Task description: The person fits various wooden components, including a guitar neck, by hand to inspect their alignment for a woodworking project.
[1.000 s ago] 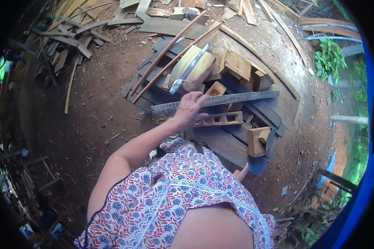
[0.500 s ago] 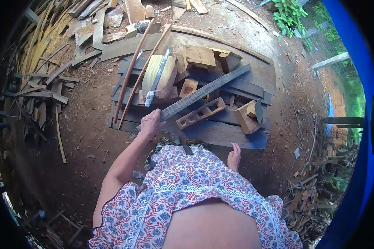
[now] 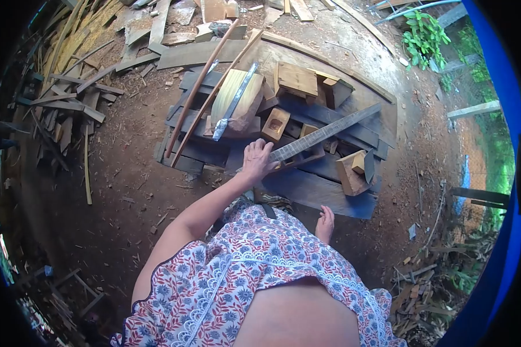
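My left hand is closed round the near end of a long grey strip with grid-like marks. The strip slants up to the right and lies over a wooden piece with square holes, partly covering it. My right hand hangs near the front edge of the boards, empty, with its fingers apart. Just beyond my left hand is a small hollowed wooden block. A large pale wood block with a metal strip across it stands to the left.
Dark boards form a low platform. Two long thin rods lean across its left side. A wooden box sits at the back, an angled block at the right. Scrap wood is piled at the left.
My left hand has moved right with the grey strip, which now covers part of the holed wooden piece. The camera view has shifted a little. My right hand stays low beside the boards.
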`<state>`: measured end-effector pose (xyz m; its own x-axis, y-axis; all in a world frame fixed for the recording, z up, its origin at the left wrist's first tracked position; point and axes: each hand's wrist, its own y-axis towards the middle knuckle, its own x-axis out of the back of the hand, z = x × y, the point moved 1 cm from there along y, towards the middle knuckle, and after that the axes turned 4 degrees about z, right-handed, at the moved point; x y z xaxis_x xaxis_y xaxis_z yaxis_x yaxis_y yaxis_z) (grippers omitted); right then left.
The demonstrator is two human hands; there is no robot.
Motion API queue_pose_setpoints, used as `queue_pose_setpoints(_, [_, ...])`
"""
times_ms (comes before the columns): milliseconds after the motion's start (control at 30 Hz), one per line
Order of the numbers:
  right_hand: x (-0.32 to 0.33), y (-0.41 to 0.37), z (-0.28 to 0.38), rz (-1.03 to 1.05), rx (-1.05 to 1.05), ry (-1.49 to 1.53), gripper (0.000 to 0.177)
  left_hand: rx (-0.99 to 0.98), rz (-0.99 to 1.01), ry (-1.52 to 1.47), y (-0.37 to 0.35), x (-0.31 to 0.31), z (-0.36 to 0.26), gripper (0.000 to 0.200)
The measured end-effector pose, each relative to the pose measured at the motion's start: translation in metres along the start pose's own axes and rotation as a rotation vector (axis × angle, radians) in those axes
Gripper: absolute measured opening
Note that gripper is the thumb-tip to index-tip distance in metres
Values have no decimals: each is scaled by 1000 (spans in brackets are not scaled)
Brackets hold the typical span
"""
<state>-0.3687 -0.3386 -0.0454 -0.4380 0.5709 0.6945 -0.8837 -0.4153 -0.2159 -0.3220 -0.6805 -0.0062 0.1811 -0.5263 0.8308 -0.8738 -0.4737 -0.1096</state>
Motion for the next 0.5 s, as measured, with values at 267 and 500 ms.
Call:
queue_pose_setpoints(267, [5,-17,-13,0,-79,80,40,302,-462,124,43,68,76,59])
queue_pose_setpoints(500, [-3,-17,-21,-4,-105,96,42,51,-522,-5,95,56,53,55])
